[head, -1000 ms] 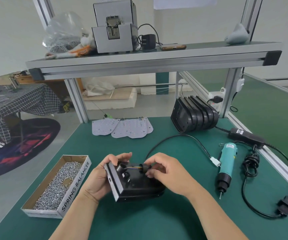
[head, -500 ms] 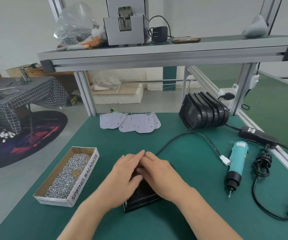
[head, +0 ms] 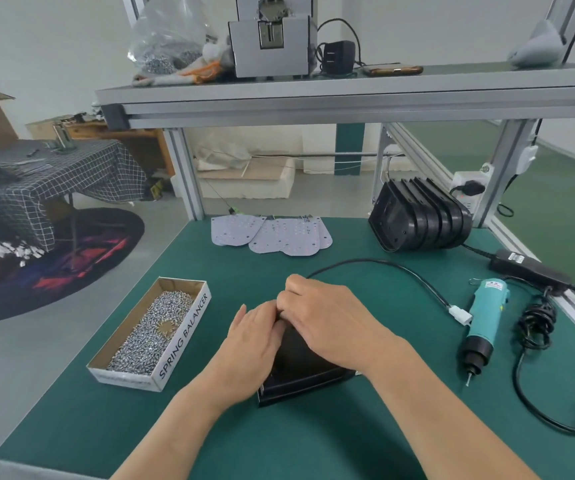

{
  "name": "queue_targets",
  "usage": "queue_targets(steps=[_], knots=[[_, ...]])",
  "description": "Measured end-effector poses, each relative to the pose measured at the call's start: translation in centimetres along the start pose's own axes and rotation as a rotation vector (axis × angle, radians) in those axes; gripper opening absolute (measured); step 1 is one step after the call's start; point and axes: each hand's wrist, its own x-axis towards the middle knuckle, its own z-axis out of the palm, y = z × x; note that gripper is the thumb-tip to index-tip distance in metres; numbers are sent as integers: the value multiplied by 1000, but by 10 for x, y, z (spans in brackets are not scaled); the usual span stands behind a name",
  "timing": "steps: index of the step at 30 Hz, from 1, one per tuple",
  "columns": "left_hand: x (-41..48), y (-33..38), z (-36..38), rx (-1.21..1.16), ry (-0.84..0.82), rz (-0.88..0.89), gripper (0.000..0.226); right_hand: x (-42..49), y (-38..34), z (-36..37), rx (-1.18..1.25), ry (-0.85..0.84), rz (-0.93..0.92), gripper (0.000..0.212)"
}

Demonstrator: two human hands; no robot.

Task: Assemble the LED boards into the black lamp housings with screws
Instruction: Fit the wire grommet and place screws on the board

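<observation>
A black lamp housing (head: 299,375) lies on the green mat in front of me, mostly covered by both hands. My left hand (head: 251,344) presses on its left side with straight fingers. My right hand (head: 331,320) lies over its top, and the fingers curl round the far end where a black cable (head: 383,263) comes out. That cable ends in a white connector (head: 461,315). Several white LED boards (head: 279,235) lie at the back of the mat. A stack of black housings (head: 417,216) rests at the back right.
A cardboard box of screws (head: 147,334) sits to the left of my hands. A teal electric screwdriver (head: 485,317) lies to the right, with a power adapter (head: 528,271) and coiled cord beyond it. An aluminium shelf (head: 313,98) spans overhead.
The housing was tilted up in both hands with its wiring exposed. It now lies flat on the mat under my hands, and my right fingers have curled at its far end.
</observation>
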Motion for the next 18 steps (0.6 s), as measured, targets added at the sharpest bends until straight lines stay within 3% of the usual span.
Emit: queue_targets(steps=[10, 13, 15, 18], knots=[[-12, -20, 17, -374, 42, -191, 16, -2, -15, -9, -42, 232, 18, 10], [-7, -13, 11, -490, 168, -197, 20, -3, -10, -9, 17, 292, 101, 11], [-5, -2, 5, -653, 277, -291, 16, -7, -1, -14, 54, 349, 179, 11], [0, 12, -1, -775, 332, -343, 24, -14, 0, -27, -114, 346, 190, 12]])
